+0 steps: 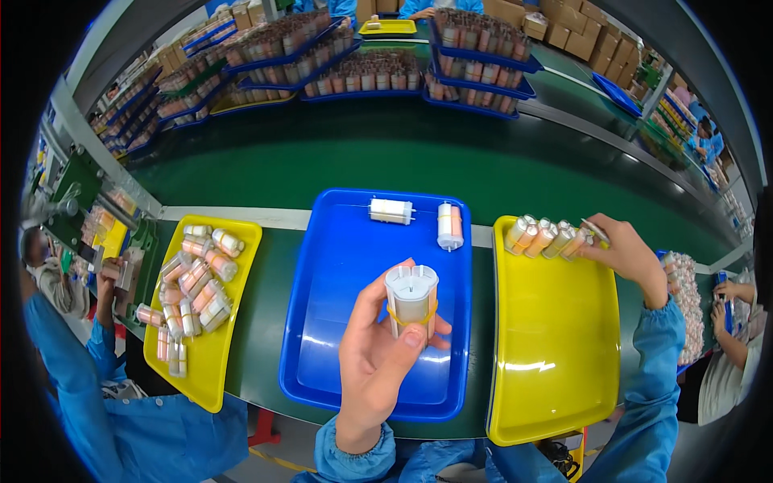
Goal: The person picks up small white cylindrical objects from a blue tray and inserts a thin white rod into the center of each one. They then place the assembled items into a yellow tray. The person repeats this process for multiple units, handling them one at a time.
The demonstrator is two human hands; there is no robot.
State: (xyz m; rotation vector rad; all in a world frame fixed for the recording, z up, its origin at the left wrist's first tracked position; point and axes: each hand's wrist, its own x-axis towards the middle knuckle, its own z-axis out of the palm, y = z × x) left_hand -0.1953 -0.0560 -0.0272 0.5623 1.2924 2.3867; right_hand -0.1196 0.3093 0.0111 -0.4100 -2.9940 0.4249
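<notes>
Left hand (377, 366) grips a rubber-banded bundle of clear tubes (411, 299) upright over the blue tray (322, 322), end-on for checking, while right hand (624, 251) at two o'clock presses the row of tubes (546, 238) straight along the yellow tray (555, 354) rim.

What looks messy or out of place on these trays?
The left yellow tray looks untidy: its bundles lie jumbled at all angles. On the right yellow tray the bundles stand in a neat row. Two bundles lie loose in the blue tray. Nothing looks spilled or broken.
</notes>
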